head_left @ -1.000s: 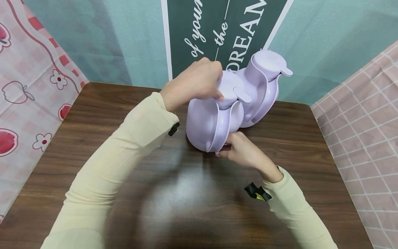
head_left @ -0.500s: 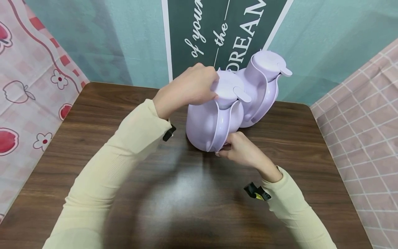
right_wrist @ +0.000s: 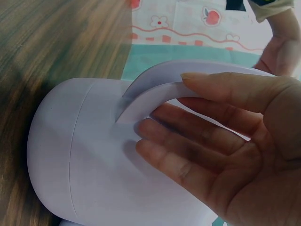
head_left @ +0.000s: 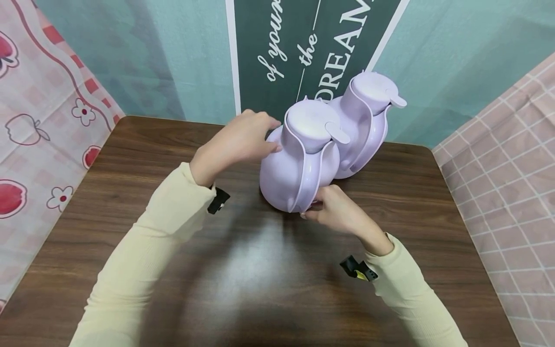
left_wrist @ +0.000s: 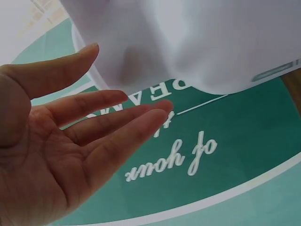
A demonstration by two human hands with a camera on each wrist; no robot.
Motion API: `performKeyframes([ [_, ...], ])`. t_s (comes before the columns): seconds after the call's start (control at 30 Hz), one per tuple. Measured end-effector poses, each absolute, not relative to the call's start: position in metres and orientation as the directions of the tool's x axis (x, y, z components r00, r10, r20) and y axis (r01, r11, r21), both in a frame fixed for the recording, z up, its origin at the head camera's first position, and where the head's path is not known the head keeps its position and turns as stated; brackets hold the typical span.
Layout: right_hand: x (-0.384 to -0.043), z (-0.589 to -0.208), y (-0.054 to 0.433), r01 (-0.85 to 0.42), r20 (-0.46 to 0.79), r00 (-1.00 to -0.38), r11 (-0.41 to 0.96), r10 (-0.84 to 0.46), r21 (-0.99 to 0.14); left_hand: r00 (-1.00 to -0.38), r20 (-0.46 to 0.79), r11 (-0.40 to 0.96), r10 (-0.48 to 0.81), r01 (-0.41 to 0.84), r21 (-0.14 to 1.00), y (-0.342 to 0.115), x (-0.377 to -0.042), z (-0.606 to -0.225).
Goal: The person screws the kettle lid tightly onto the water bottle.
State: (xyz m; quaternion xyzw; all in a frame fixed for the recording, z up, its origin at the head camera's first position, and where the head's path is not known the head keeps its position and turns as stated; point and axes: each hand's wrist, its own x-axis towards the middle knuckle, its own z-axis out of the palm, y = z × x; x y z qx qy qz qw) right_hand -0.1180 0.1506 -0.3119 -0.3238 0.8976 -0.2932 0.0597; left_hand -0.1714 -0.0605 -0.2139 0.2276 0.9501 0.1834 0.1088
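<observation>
Two lilac vacuum jugs stand upright on the table, the front jug (head_left: 279, 176) partly covering the rear jug (head_left: 356, 126). My left hand (head_left: 242, 137) is just left of the front jug's neck, fingers extended; in the left wrist view a gap shows between the fingers (left_wrist: 106, 150) and the jug. Low on the front jug's handle (head_left: 309, 178), my right hand (head_left: 340, 209) holds on, its fingers through the loop and thumb (right_wrist: 211, 87) against the handle's edge. A round lid (head_left: 314, 118) with a small lever (head_left: 337, 132) tops the front jug.
The dark wood table (head_left: 243, 289) ends behind the jugs at a teal cloth (head_left: 191, 62) with a dark green lettered panel (head_left: 260, 29). A pink fruit-print cloth (head_left: 43, 144) hangs on the left, a pink checked cloth (head_left: 511, 173) on the right.
My left hand has let go of the front jug's top and moved left and down, away from the lid. The right hand stays on the handle; both jugs keep their places.
</observation>
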Motion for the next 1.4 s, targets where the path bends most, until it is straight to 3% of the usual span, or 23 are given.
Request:
performKeyframes([
  [1.07, -0.116, -0.314, 0.151, -0.548, 0.1, -0.79, 0.625, -0.604, -0.555, -0.898, -0.117, 0.779, 0.425, 0.296, 0.552, -0.077, -0.146, -0.3],
  [1.4, -0.115, -0.315, 0.15, -0.557, 0.124, -0.792, 0.624, -0.598, -0.548, -0.921, -0.178, 0.787, 0.346, 0.181, 0.59, -0.07, -0.144, -0.33],
])
